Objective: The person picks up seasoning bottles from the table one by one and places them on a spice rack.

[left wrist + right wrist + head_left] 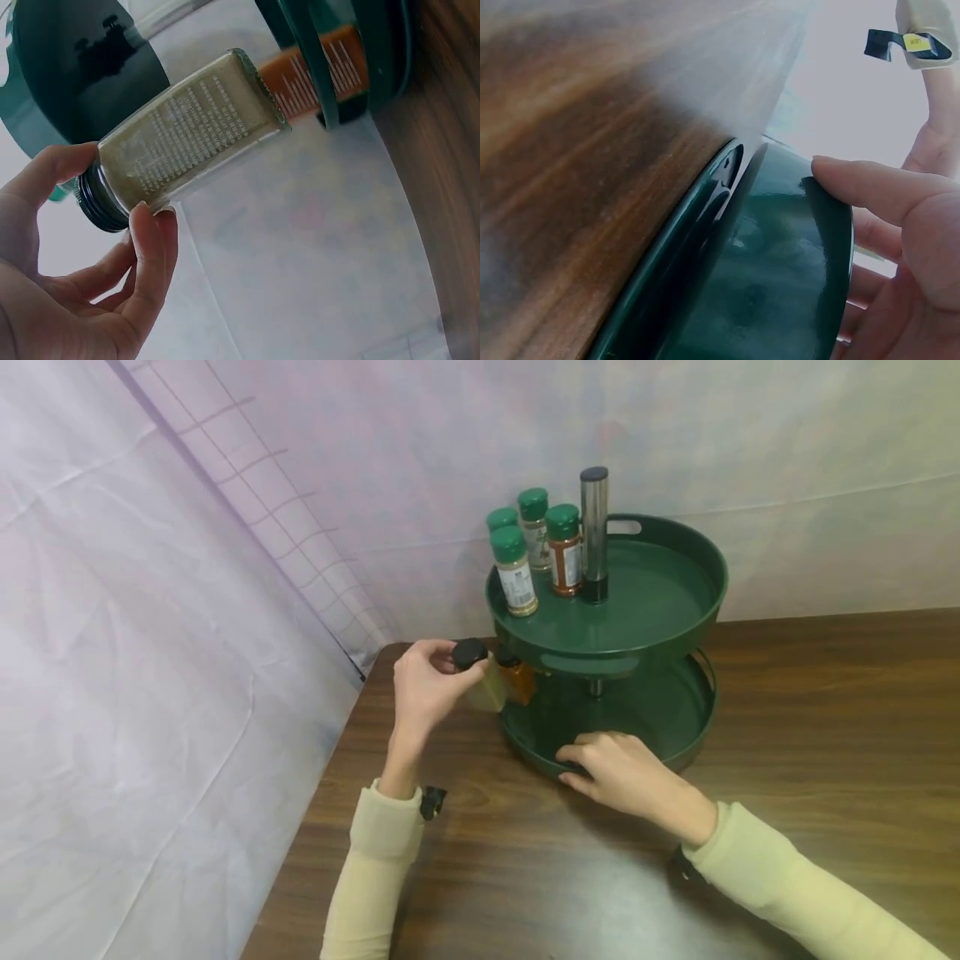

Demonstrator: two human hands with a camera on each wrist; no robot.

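Between thumb and fingertips, my left hand (423,689) pinches a square glass spice jar (187,135) near its black cap. Pale greenish powder fills it, and white print covers the glass. The jar is tilted at the left edge of a green two-tier tray stand (630,643). Just beyond it, an orange spice jar (519,683) with a dark cap stands at the left side of the lower tray (660,702). My right hand (618,772) grips the front rim of that lower tray, thumb on the outer wall and fingers over the inside.
Several green-capped spice bottles (514,578) stand at the left of the upper tray (652,585), around its metal post (595,527). The stand sits on a dark wooden table (810,718). Pale cloth (405,460) hangs behind and to the left.
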